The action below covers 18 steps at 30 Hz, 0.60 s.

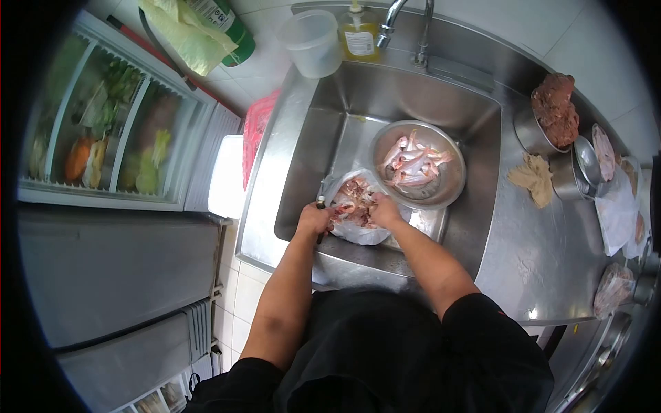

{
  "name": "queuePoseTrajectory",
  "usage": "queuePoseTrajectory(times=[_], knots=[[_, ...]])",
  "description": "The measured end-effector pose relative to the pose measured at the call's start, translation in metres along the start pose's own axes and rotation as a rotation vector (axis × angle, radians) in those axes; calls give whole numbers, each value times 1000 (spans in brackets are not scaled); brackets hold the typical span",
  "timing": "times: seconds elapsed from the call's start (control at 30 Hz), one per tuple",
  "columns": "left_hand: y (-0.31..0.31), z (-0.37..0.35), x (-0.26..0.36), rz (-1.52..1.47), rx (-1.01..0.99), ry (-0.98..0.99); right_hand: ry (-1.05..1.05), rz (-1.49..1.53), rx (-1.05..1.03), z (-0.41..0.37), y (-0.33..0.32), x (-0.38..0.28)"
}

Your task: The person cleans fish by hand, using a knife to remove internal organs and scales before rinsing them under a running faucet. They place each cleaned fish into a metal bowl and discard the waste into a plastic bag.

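In the sink lies a white plastic bag (368, 235), spread open around a heap of pinkish-red raw fish or meat scraps (357, 196). My left hand (315, 219) is closed at the bag's left side around a slim black-handled tool (321, 202) that looks like a knife; its tip is hard to make out. At the heap's right edge, my right hand (385, 210) has its fingers curled into the scraps. Just behind it stands a round metal bowl (454, 186) holding several small pinkish whole fish (415, 164).
The steel sink (475, 138) has a faucet (387, 33), soap bottle (359, 34) and plastic tub (311, 45) behind it. On the right counter are a pot with a block of ground meat (553, 110), a cloth (533, 179) and bags. A glass-front fridge (103, 117) stands left.
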<state>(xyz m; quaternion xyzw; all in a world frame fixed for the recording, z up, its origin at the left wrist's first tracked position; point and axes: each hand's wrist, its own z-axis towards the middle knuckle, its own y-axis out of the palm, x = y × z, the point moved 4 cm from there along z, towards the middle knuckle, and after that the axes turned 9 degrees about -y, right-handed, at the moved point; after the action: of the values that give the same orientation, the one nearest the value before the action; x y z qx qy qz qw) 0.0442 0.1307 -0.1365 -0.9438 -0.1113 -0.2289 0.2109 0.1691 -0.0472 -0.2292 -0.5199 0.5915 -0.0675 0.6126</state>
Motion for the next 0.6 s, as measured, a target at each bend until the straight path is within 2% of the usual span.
queuePoseTrajectory(times=[0.03, 0.1, 0.17, 0.23, 0.27, 0.33, 0.43, 0.47, 0.57, 0.6], knots=[[1, -1, 0, -32, 37, 17, 4, -53, 62, -13, -10, -17], [2, -8, 3, -119, 60, 43, 6, -99, -6, -18, -13, -21], [3, -14, 10, -205, 69, 66, -4, -77, -262, -5, 3, -10], [5, -18, 16, -290, 59, 80, -145, -114, -421, -1, 19, -5], [7, -20, 22, -280, 68, 149, -214, -131, -500, -1, 26, -2], [17, -27, 48, -261, 80, 289, -221, -103, -442, -15, 10, -14], [42, -26, 84, -129, -78, 372, -243, -104, -382, -20, 18, -17], [47, -29, 91, -83, -99, 331, -257, -114, -367, -18, 25, -13], [47, -31, 95, -168, -57, 342, -314, -151, -539, -15, 27, -17], [41, -27, 87, -192, -48, 333, -232, -98, -548, -17, 12, -26]])
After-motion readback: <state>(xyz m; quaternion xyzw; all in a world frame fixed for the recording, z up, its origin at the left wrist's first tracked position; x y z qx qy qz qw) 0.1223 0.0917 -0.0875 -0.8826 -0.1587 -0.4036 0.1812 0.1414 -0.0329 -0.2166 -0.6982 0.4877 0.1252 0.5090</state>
